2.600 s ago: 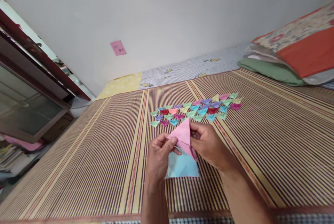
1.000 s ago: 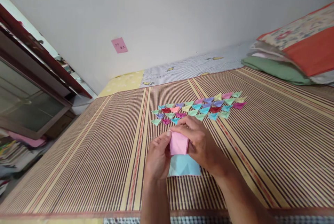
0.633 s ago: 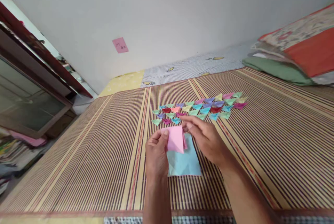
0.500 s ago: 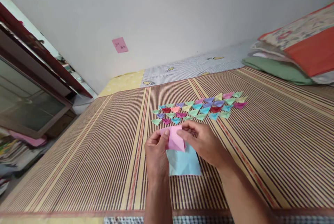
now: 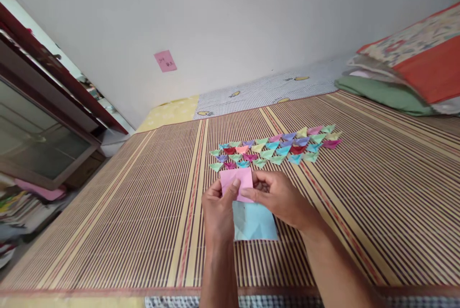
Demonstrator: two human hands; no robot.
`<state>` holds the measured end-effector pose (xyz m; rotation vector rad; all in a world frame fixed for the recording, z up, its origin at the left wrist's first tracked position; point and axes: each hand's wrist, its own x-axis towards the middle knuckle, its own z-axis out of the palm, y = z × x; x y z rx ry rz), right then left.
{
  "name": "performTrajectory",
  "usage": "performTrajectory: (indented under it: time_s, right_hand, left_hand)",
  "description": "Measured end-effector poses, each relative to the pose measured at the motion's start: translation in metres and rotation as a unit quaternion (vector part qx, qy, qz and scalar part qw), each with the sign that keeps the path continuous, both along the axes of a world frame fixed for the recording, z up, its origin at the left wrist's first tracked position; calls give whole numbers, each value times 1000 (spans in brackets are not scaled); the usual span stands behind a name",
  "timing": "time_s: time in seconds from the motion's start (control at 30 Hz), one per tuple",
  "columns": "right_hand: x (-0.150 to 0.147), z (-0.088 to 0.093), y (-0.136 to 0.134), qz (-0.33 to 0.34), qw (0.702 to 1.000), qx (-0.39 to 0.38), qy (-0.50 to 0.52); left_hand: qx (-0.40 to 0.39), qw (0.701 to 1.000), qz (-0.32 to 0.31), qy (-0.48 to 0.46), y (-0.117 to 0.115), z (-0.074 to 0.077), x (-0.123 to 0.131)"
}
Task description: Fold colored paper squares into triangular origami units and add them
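Note:
A small pink sheet of paper (image 5: 230, 177), with crease marks, is held up between both hands. My left hand (image 5: 220, 207) pinches its left side, thumb lying across the front. My right hand (image 5: 278, 198) grips the lower right edge between thumb and fingers; some fingertips are hidden behind the paper. Below it, a light blue sheet of paper (image 5: 256, 222) lies creased on the mat, partly covered by the hands. Beyond the hands, several folded paper boats (image 5: 267, 154) in many colours stand in slanting rows.
A striped bamboo mat (image 5: 143, 212) covers the bed. Folded bedding, green (image 5: 384, 96) and red (image 5: 431, 73), is piled at the far right. A pink note (image 5: 165, 61) is stuck on the wall (image 5: 251, 20). At left are a glass-fronted cabinet (image 5: 36, 131) and a doorway.
The pink paper has turned and now shows a squarer face, upright between the hands. My left thumb has slid right across it, and my right thumb has moved lower.

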<state>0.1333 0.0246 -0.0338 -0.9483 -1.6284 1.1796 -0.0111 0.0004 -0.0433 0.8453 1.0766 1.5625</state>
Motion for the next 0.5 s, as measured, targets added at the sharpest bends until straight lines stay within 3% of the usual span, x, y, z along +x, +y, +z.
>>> performTrajectory:
  time_s: [0.27, 0.5]
  right_hand:
    - [5, -2, -2, 25, 999, 20, -39]
    - [6, 3, -4, 19, 999, 30, -20]
  left_hand:
    - [51, 994, 87, 49, 1, -2, -6]
    - [87, 964, 151, 203, -5, 6, -7]
